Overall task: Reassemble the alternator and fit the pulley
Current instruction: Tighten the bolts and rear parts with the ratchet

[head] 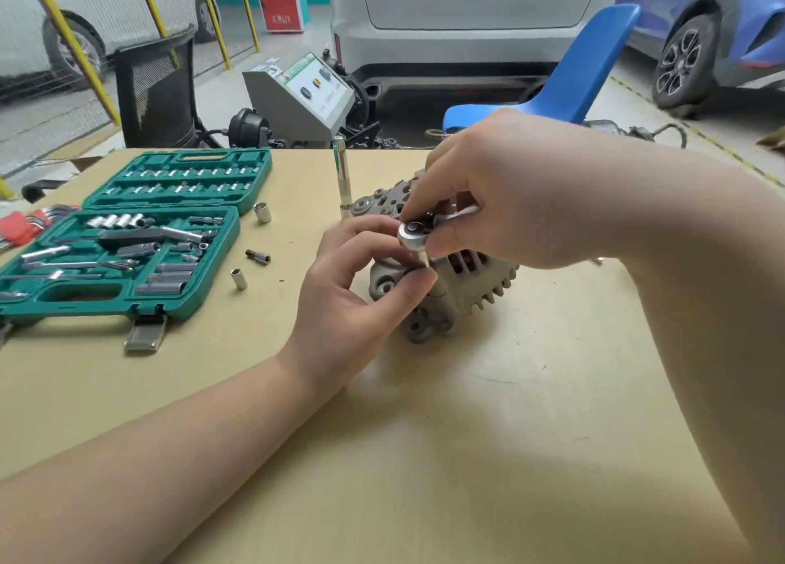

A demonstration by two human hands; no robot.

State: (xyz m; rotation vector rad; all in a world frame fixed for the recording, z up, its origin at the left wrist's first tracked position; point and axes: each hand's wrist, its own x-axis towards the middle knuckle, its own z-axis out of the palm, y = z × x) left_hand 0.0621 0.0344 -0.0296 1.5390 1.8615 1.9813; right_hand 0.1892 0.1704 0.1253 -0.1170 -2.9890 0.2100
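The grey alternator (463, 283) stands on the tan table (467, 436) at the middle of the view, its finned housing facing right. Over its near left edge sits a chrome ratchet head (413, 236) with a socket (424, 262) pointing down into the housing. My right hand (488, 198) grips the ratchet handle from above and hides most of it. My left hand (365, 291) pinches the socket under the ratchet head between thumb and fingers. The alternator's top is hidden by my right hand.
An open green socket case (127, 240) full of tools lies at the left. Loose sockets (262, 212) (238, 278) and a bit (258, 257) lie between it and the alternator. A tall chrome extension (342, 177) stands upright behind. A blue chair (565, 79) is beyond the table.
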